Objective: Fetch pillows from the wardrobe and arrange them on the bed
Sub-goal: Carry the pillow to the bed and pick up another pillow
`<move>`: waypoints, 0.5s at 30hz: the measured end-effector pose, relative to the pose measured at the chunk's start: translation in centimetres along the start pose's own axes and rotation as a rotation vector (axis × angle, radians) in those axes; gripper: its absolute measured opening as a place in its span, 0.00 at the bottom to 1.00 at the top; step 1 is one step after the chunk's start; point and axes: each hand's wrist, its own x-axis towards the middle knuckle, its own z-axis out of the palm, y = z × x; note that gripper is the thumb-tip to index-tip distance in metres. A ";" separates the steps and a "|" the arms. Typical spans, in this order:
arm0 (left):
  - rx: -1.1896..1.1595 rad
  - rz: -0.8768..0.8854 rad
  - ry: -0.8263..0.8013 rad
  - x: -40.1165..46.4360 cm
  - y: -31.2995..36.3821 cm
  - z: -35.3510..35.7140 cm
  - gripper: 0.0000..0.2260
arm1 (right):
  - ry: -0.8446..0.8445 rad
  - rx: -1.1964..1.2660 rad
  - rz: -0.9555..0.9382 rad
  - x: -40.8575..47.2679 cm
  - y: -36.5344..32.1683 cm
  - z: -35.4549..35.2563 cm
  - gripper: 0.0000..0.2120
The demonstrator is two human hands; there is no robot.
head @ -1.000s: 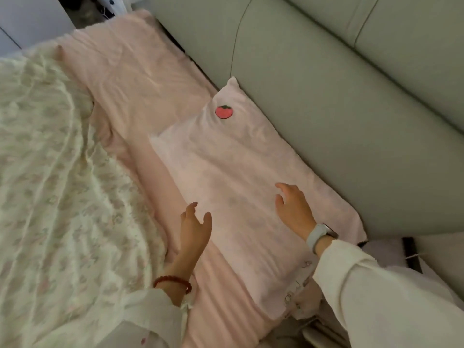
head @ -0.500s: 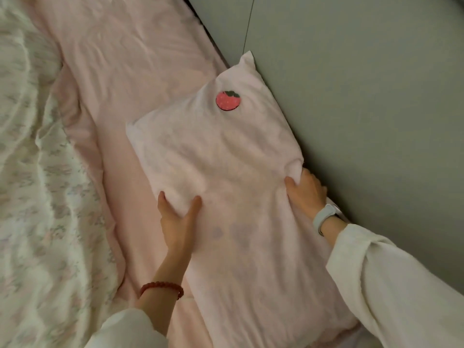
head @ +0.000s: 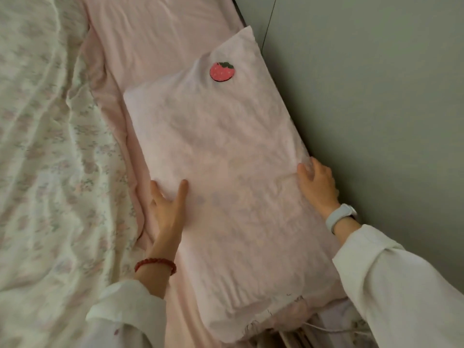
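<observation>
A pale pink pillow [head: 226, 177] with a red strawberry patch [head: 222, 71] lies flat on the pink sheet [head: 155, 41], its long right side against the grey-green headboard [head: 364, 109]. My left hand [head: 167, 209] grips the pillow's left edge, thumb on top and fingers under the edge. My right hand [head: 317, 187] holds the right edge next to the headboard, fingers curled into the fabric. A red bead bracelet is on my left wrist and a pale watch on my right.
A rumpled floral quilt [head: 50, 159] covers the left part of the bed. The padded headboard runs along the right. Past the pillow's near end, the bed's edge shows pale fabric and a cord [head: 334, 329].
My hands went from hovering above the pillow to gripping its two long edges. The view moved closer and lower, and the pillow now lies nearer the headboard.
</observation>
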 end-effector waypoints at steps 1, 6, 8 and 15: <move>-0.017 0.010 0.009 -1.1 -0.7 0.1 0.36 | 0.020 0.004 0.035 -0.9 1.2 -0.1 0.27; 0.001 0.047 -0.071 -6.0 -5.1 -0.5 0.29 | -0.031 -0.014 0.143 -4.4 5.4 -0.2 0.29; 0.015 0.078 -0.058 -6.6 -4.9 -0.9 0.31 | 0.041 -0.028 0.136 -4.9 4.9 -0.3 0.28; 0.187 -0.004 -0.065 -7.2 -5.5 -2.9 0.38 | 0.110 -0.163 0.136 -8.2 5.7 0.5 0.22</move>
